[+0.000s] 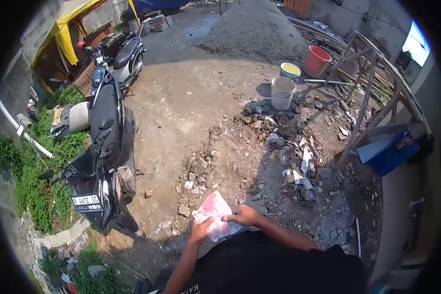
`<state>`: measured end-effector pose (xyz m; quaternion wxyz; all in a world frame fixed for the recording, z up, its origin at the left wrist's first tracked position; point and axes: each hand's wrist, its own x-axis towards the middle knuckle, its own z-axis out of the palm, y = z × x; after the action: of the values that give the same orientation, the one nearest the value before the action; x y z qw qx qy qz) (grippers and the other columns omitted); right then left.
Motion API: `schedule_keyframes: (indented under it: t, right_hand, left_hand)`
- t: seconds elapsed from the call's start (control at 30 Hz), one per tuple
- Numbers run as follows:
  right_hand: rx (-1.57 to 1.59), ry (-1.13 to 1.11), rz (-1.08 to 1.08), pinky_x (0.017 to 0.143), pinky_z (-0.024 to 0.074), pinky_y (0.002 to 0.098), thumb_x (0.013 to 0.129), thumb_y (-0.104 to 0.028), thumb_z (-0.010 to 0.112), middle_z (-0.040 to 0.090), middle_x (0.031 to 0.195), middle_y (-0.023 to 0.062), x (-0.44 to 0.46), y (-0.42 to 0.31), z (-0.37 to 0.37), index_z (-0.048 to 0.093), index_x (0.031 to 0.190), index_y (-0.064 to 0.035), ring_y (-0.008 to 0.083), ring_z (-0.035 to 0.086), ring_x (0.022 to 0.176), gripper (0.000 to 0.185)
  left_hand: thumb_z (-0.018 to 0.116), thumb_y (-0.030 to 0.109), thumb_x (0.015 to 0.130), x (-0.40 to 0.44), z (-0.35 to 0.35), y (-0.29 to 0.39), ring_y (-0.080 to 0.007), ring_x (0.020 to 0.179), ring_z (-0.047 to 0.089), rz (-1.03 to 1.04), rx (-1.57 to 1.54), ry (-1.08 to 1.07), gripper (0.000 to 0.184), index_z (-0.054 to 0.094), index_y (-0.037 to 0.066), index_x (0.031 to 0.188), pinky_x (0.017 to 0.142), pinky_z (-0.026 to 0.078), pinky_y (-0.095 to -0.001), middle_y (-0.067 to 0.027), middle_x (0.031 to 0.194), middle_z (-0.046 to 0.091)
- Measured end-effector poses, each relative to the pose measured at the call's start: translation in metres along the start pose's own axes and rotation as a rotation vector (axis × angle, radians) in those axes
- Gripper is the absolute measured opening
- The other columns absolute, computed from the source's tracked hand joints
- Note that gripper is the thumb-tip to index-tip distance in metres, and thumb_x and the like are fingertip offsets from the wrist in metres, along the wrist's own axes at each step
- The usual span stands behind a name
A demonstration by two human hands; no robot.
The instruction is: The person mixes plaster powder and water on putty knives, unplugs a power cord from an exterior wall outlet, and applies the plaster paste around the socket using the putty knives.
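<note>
Low in the head view, a thin, flat pinkish-white sheet (213,205) with a mottled surface is held in front of my dark shirt. It may be a plastic bag or a cloth; I cannot tell which. My left hand (200,231) grips its lower left side, thumb on top. On the right side my right hand (245,215) pinches it, thumb likewise lying across the face. The fingers beneath the sheet are hidden. Broken stones and rubble (197,171) lie on the ground just beyond it.
Parked motorbikes (105,112) stand at left beside green weeds. A whitish bucket (282,94), a yellow-topped bucket (290,71) and a red bucket (317,61) stand ahead right, near a wooden trestle (367,83). A big sand heap (255,29) rises behind. Rubble covers the right-hand ground.
</note>
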<state>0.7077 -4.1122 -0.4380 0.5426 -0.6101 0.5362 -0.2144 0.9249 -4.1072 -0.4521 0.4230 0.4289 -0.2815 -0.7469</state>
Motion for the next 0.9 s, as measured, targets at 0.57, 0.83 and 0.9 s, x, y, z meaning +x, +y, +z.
schedule_keyframes:
  t: [0.57,0.83,0.9]
  right_hand:
    - [-0.110,0.538,0.263,0.063,0.0466,0.0460,0.079,-0.056,0.063,0.060,0.067,0.0252,0.293,0.024,-0.279,0.066,0.077,0.0010,0.0415,0.061,0.069,0.058]
    - [0.070,1.137,0.804,0.055,0.0452,0.0345,0.076,-0.031,0.067,0.061,0.058,0.0112,0.260,0.177,-0.414,0.064,0.070,0.0020,0.0178,0.059,0.055,0.033]
    - [0.125,1.250,0.890,0.056,0.0470,0.0345,0.073,-0.023,0.065,0.062,0.061,0.0112,0.236,0.206,-0.420,0.064,0.072,0.0018,0.0193,0.061,0.056,0.025]
  left_hand:
    - [0.061,-0.002,0.080,0.456,0.136,0.163,-0.0205,0.090,0.064,-0.119,0.376,-0.146,0.031,0.057,-0.006,0.111,0.082,0.050,-0.0331,-0.0107,0.101,0.065]
    - [0.049,-0.010,0.072,0.728,0.261,0.191,-0.0253,0.081,0.065,-0.487,0.220,-0.301,0.033,0.056,-0.010,0.105,0.075,0.055,-0.0370,-0.0151,0.094,0.064]
    - [0.050,-0.011,0.072,0.787,0.295,0.198,-0.0236,0.080,0.065,-0.380,0.315,-0.297,0.031,0.057,-0.009,0.102,0.075,0.054,-0.0357,-0.0139,0.094,0.065]
